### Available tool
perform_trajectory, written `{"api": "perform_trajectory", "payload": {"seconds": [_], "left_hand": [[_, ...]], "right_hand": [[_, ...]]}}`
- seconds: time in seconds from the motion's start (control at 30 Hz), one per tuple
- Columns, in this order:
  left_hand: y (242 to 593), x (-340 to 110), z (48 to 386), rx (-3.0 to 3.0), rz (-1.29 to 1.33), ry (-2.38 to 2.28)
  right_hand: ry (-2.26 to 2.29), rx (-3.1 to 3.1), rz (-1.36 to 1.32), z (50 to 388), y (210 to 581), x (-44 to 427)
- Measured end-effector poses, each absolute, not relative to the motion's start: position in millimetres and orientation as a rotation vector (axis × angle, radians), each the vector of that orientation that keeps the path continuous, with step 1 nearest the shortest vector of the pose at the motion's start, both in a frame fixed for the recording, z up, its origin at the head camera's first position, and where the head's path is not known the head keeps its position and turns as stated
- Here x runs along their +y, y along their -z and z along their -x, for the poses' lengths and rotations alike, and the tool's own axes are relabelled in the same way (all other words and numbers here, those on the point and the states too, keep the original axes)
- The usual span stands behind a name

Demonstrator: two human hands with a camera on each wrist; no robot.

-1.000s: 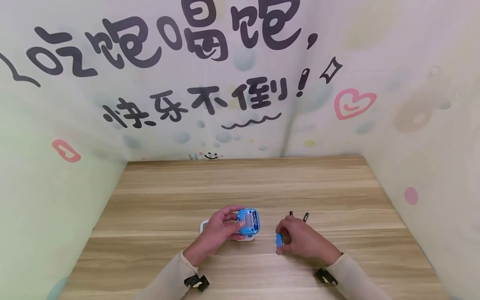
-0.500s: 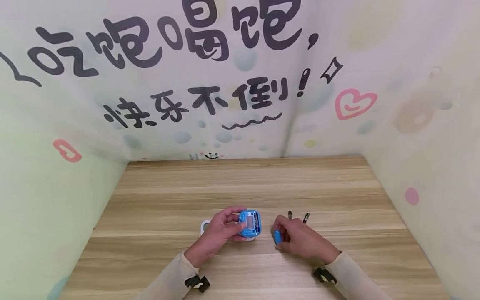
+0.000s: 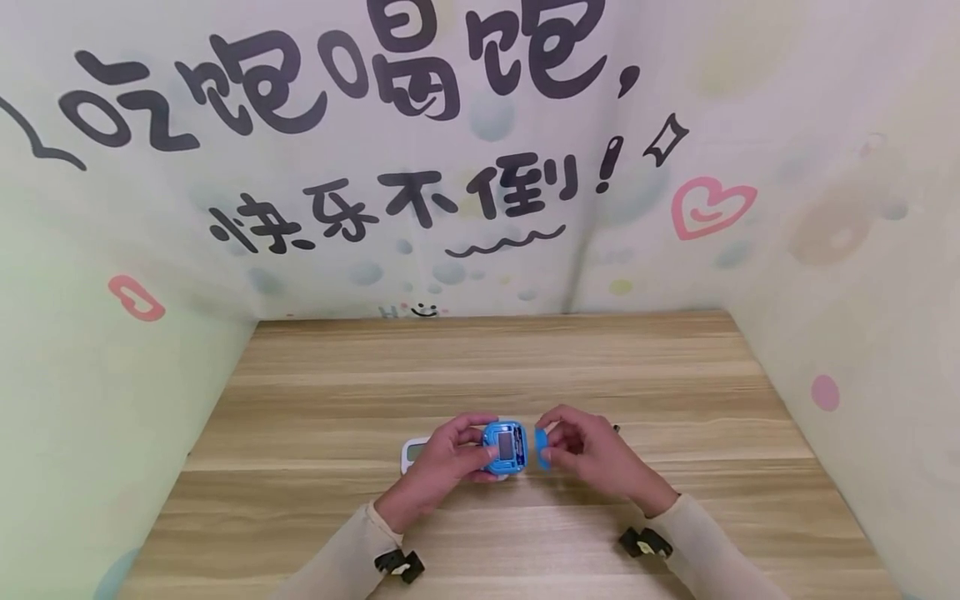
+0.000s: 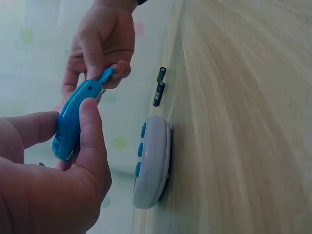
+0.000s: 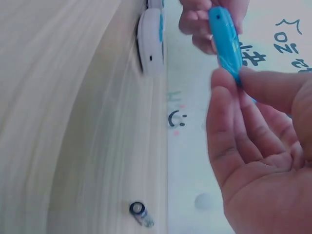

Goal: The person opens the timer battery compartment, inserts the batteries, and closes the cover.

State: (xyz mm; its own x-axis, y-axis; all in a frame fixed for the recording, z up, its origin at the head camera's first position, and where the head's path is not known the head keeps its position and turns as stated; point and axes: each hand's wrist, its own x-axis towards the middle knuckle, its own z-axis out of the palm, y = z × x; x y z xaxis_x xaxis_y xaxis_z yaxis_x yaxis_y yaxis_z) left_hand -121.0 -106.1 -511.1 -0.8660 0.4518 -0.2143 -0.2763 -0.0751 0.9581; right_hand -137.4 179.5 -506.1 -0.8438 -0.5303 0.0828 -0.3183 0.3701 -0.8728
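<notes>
My left hand (image 3: 441, 462) grips a blue device (image 3: 507, 447) above the table, its grey window and the battery slot along its right edge facing up. Just right of it, my right hand (image 3: 592, 454) pinches a small blue cover (image 3: 542, 448) between thumb and fingers, a narrow gap from the device in the head view. From the left wrist view, the cover (image 4: 106, 74) is close to the end of the device (image 4: 73, 119); whether they touch there I cannot tell. The right wrist view has the device (image 5: 225, 39) beyond my right fingertips.
A white device (image 3: 410, 451) with blue buttons lies on the wooden table (image 3: 480, 367) beneath my left hand. Two small dark batteries, one nearer (image 4: 159, 94) and one farther (image 4: 161, 74), rest on the table by my right hand. Printed walls stand behind and at both sides.
My right hand has lifted the blue cover and brought it left and away from me, close to the device's slotted edge. My left hand has shifted slightly right with the device.
</notes>
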Motion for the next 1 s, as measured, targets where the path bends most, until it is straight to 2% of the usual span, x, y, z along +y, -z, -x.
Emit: {"api": "perform_trajectory", "payload": {"seconds": [0.47,1.0], "left_hand": [[509,-101,121,1.708,-0.192,-2.009],[509,-99,120,1.742,-0.245,-1.977]], "right_hand": [[1.631,2.328,0.588,137,497,162],[1.485,2.410,0.568,142,498,159]]}}
